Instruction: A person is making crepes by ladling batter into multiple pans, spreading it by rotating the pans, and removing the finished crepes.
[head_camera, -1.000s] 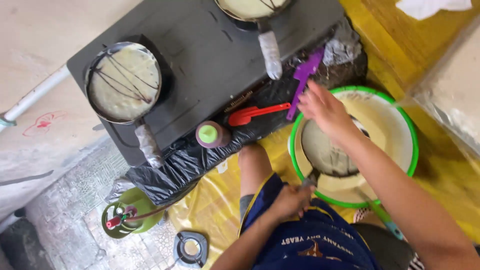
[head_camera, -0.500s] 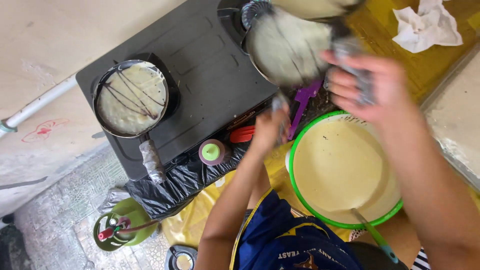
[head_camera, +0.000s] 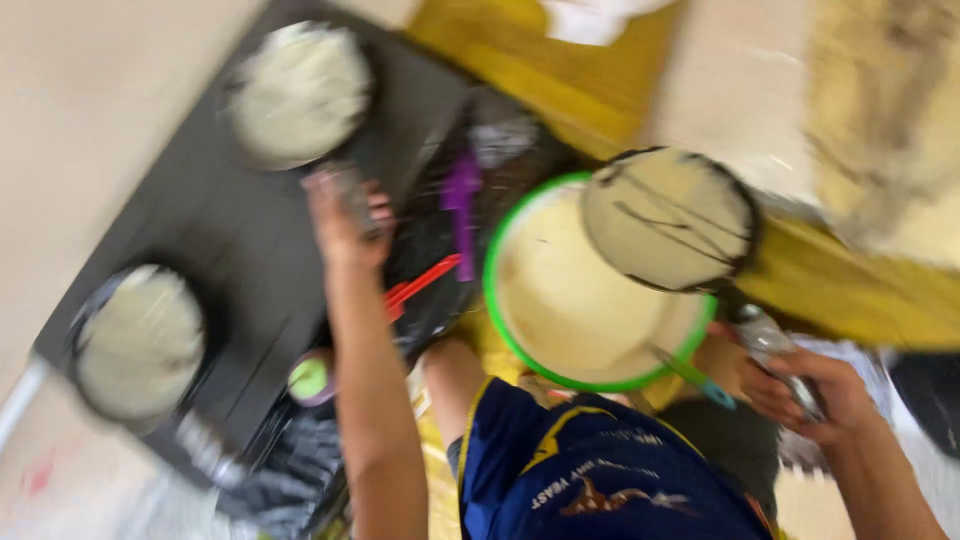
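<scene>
The picture is motion-blurred. My right hand (head_camera: 810, 390) grips the foil-wrapped handle of a dark frying pan (head_camera: 670, 215), held above the right rim of a green-rimmed bowl (head_camera: 540, 340) of pale batter. The pan's pale crepe shows dark streaks. My left hand (head_camera: 345, 215) reaches out over the black stove top (head_camera: 240, 250) and closes on the handle of the far pan (head_camera: 300, 95), which holds pale batter. A third pan (head_camera: 140, 340) with batter sits on the near left burner.
A red spatula (head_camera: 420, 285) and a purple spatula (head_camera: 460, 195) lie between stove and bowl. A small cup with a green top (head_camera: 310, 378) stands at the stove's near edge. Yellow cloth (head_camera: 860, 290) covers the floor; a white rag (head_camera: 590, 15) lies at the top.
My right hand has carried its pan from above the stove to over the bowl. My left hand has moved from near the spatulas to the far pan's handle. The view has swung round.
</scene>
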